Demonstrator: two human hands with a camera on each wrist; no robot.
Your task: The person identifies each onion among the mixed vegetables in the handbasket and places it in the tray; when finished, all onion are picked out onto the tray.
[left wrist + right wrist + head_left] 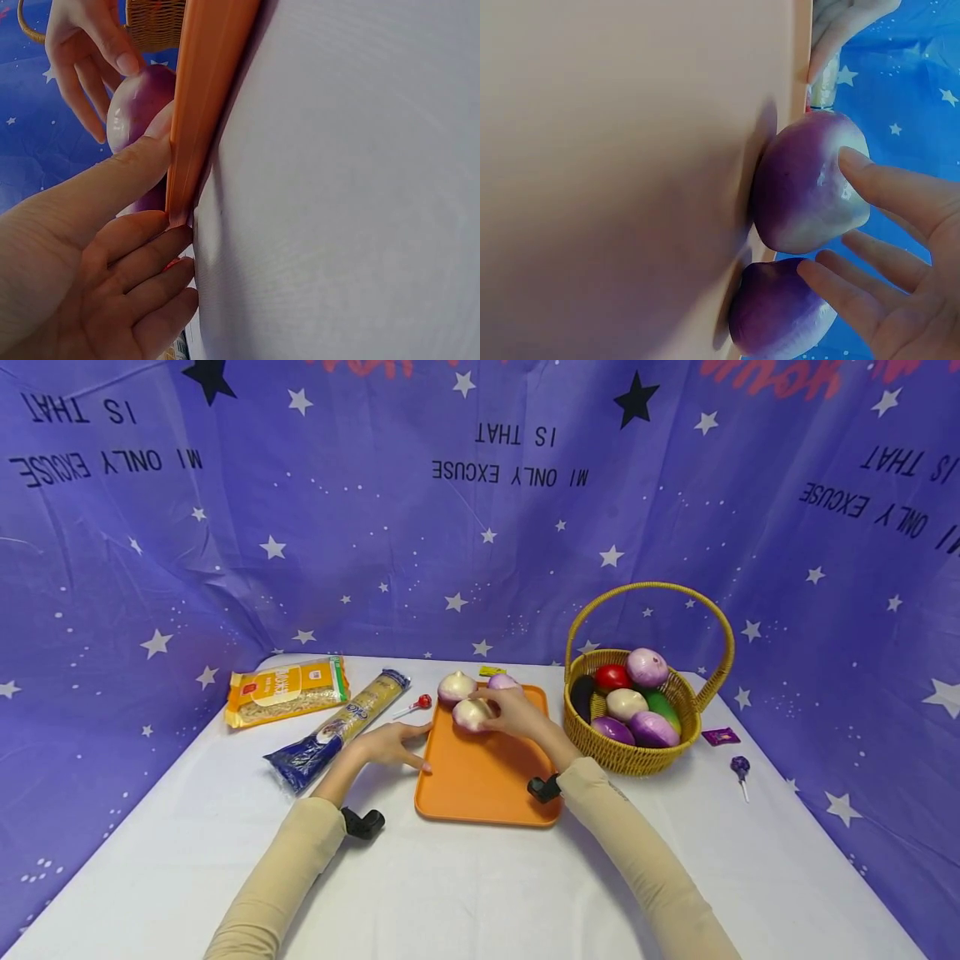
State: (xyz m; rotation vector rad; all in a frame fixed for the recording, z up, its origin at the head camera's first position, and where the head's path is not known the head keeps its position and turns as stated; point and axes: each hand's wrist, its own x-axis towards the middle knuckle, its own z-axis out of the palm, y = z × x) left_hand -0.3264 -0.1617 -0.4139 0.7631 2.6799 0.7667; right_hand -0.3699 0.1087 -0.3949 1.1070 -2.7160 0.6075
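My right hand (517,712) rests over the nearest onion (471,715) on the orange tray (480,785), fingers nearly straight and only touching its top, not clasped around it. Two more onions (457,687) sit just beyond my fingertips at the tray's far edge. My left hand (390,745) lies flat and relaxed on the white table (450,893), fingertips against the tray's left rim, holding nothing. Just beyond that hand I see a blue noodle pack (337,730). The wicker basket (637,752) stands right of my right hand.

A staged set: star-printed purple backdrop (480,527) draped around a white table (465,893).
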